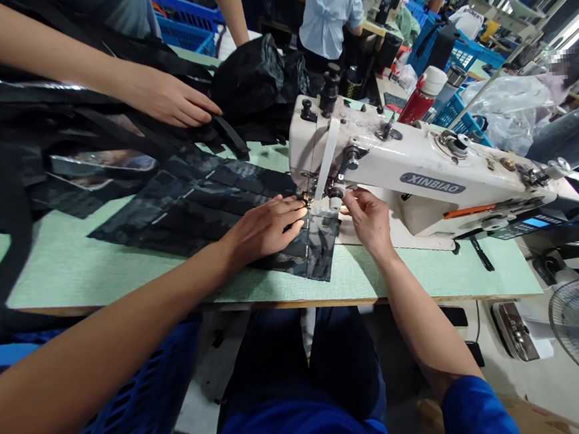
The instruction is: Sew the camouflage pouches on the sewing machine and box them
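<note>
Camo fabric panel [203, 210] under sewing machine [416, 173] needle [309, 203]; L hand [265, 229] flat, pressing it; R hand [370, 217] pinched alongside, hold unclear; seam prob. barely begun.

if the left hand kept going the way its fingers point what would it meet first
Most likely the presser foot under the sewing machine head, right at the fingertips of the left hand; the right hand sits just beyond it. Depth is unclear.
</note>
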The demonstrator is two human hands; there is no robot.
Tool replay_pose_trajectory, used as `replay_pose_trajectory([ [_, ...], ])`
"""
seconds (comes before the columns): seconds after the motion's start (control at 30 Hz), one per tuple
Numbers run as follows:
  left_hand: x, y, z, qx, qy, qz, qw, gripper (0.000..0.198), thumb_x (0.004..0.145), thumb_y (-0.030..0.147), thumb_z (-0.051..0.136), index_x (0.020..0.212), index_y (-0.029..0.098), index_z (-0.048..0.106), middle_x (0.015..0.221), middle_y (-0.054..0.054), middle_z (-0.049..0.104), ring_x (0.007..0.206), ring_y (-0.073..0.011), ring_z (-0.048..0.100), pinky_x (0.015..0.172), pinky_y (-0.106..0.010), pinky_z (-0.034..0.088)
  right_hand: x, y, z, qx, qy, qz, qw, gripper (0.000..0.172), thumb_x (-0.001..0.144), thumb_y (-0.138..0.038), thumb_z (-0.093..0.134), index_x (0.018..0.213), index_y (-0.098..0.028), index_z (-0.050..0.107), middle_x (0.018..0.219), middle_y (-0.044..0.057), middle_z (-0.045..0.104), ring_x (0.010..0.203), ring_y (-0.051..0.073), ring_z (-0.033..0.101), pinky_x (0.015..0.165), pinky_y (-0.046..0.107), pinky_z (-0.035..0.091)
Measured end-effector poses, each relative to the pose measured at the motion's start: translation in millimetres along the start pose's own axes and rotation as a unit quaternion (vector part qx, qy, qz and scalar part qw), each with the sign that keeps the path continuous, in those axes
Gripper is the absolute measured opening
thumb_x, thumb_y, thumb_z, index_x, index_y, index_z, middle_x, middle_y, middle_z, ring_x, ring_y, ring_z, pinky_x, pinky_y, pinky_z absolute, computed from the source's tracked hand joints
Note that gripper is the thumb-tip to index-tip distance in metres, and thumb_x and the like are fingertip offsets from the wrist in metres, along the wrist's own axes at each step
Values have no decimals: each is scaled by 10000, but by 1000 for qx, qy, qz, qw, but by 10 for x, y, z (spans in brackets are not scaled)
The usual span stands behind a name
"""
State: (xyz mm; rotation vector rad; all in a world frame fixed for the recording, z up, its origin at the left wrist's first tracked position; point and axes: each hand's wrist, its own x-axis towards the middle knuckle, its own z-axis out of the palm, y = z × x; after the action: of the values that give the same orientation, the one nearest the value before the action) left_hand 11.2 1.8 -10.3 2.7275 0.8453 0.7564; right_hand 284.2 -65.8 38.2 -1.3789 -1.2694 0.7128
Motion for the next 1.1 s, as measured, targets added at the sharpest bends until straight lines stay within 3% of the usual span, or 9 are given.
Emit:
replay_pose_trajectory([
  [0.2, 38, 32, -74, -6, -24, -5, 1000, 420, 1200, 334, 530, 1408, 206, 872, 1559, -143, 854, 1491, -311, 801, 1434, -538, 558, 40, 33, 20, 28, 13, -2, 1000, 664, 912, -924, 894, 907, -260, 890, 1033, 73, 926, 971, 302, 909, 931, 548, 852],
  [0.43, 47, 18, -52, -2, -3, 11, 1000, 415, 1203, 288, 516, 1358, 198, 890, 1498, -145, 875, 1463, -312, 818, 1426, -525, 567, 69, 6, 3, 30, 14, 25, 999, 746, 847, -969, 918, 952, -231, 928, 927, 67, 902, 910, 286, 913, 871, 484, 846],
  [0.6, 11, -10, -23, 16, -10, 21, 1000, 413, 1231, 280, 499, 1374, 200, 877, 1566, -144, 851, 1511, -313, 800, 1428, -538, 572, 59, -9, 9, 55, 17, 35, 998, 719, 815, -935, 969, 967, -233, 942, 857, 47, 874, 842, 270, 895, 841, 470, 840],
  [0.8, -83, 14, -11, -5, 5, 24, 1000, 364, 1213, 240, 570, 1413, 197, 871, 1607, -150, 830, 1528, -327, 791, 1433, -573, 570, 73, 15, 20, 55, 18, 32, 998, 682, 835, -912, 957, 952, -241, 929, 858, 43, 864, 841, 261, 891, 851, 462, 837],
  [1.1, -156, 127, -58, 8, 31, 54, 998, 323, 1212, 204, 596, 1396, 209, 862, 1584, -135, 844, 1518, -317, 797, 1376, -523, 629, 66, 32, 45, 74, 21, 21, 997, 612, 852, -851, 976, 889, -245, 896, 952, 57, 897, 841, 254, 898, 839, 457, 843],
])
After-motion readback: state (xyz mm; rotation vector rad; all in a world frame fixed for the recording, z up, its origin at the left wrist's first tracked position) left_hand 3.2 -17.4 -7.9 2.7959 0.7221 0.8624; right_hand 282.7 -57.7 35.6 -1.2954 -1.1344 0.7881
